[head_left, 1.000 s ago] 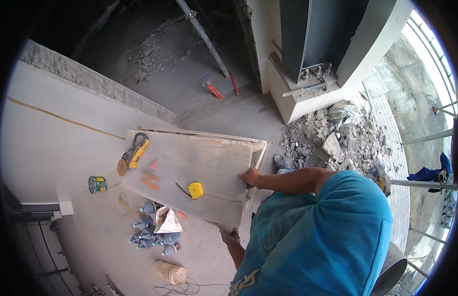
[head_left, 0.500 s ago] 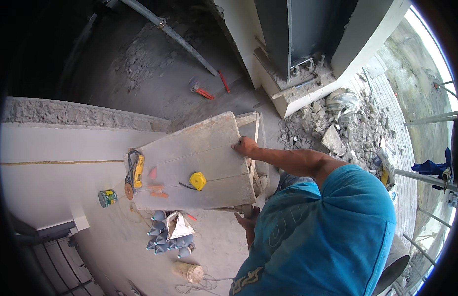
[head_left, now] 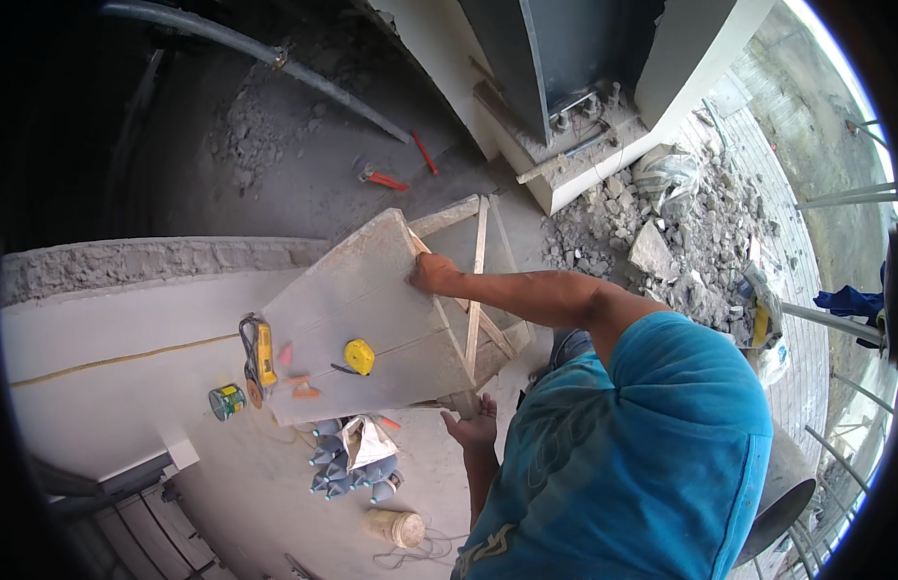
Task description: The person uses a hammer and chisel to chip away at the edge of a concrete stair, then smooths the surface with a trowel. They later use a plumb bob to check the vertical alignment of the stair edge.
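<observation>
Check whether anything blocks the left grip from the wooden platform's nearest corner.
Nothing visible does: the open left grip is just beside that corner of the wooden platform, though contact is unclear. The yellow tape measure lies farther in, on top.

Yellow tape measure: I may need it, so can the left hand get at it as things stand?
Probably yes: the left hand looks open near the board, and nothing covers the tape measure on top.
</observation>
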Demonstrator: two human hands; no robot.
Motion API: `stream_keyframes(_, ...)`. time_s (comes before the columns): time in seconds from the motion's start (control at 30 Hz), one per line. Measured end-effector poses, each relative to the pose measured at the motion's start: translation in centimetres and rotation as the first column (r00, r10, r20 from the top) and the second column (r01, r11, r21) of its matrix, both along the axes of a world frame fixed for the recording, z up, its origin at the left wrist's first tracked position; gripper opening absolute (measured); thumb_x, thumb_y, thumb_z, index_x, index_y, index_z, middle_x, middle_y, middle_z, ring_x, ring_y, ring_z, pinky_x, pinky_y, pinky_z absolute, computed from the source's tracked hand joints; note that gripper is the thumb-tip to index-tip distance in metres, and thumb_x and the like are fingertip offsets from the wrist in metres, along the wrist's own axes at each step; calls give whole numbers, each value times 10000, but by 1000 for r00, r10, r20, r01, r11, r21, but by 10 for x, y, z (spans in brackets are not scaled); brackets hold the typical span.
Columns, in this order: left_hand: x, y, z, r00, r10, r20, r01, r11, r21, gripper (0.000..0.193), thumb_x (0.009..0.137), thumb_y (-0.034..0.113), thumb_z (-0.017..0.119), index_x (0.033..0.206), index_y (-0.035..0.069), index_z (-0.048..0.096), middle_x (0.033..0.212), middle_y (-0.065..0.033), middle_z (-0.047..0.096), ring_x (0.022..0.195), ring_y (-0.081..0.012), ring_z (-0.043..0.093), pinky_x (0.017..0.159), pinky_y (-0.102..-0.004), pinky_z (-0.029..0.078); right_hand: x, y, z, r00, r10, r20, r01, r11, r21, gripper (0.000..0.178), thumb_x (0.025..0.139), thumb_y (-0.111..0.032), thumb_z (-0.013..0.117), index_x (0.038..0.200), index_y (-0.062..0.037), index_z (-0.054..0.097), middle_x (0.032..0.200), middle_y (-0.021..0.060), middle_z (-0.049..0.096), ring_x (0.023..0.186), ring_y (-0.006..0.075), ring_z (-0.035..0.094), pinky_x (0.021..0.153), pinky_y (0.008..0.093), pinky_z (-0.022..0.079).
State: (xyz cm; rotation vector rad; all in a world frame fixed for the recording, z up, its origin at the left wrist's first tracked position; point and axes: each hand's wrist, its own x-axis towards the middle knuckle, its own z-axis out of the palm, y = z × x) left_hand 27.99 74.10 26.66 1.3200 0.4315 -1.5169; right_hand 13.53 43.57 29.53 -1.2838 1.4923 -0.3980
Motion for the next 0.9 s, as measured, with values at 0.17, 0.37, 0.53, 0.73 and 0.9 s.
stream_keyframes(0.17,-7,-24,0,994,-102,26,102,994,-34,632,864,605,412,1253,110,467,1052,-121,546,1055,-309,518,918,-436,375,2,-35,12,1000,16,13,-16,1000,-2,486,776,-394,653,997,38,625,1012,236,641,988,338,622,845,393,502)
stream_keyframes(0.37,-34,-47,-15,976,-209,-59,204,976,-80,547,908,510,426,1304,134,436,1182,-99,540,1180,-308,483,948,-443,351,-16,-63,-4,994,-72,-82,69,997,-39,446,756,-348,656,1001,25,646,1035,216,644,994,316,627,846,383,505)
stream_keyframes(0.53,-64,-62,-24,955,-242,-172,230,969,-85,601,901,495,457,1371,135,350,1269,-111,483,1266,-303,417,984,-442,315,-41,-77,-16,989,-94,-116,85,993,-77,393,745,-295,648,1010,-5,663,1077,199,639,1029,296,621,869,379,494)
stream_keyframes(0.73,-86,-78,-30,923,-299,-242,286,954,-87,541,900,459,498,1307,112,410,1215,-93,524,1266,-289,427,987,-439,314,-66,-87,-19,989,-118,-85,118,993,-9,468,746,-372,681,1041,-11,641,1074,193,638,1037,317,605,872,384,488)
stream_keyframes(0.9,-94,-83,-45,885,-353,-302,321,935,-152,538,903,448,493,1317,118,395,1234,-84,511,1271,-278,422,981,-435,317,-77,-90,-21,983,-148,-104,147,989,-17,481,738,-386,690,1026,-4,641,1061,194,642,1030,317,609,868,387,489)
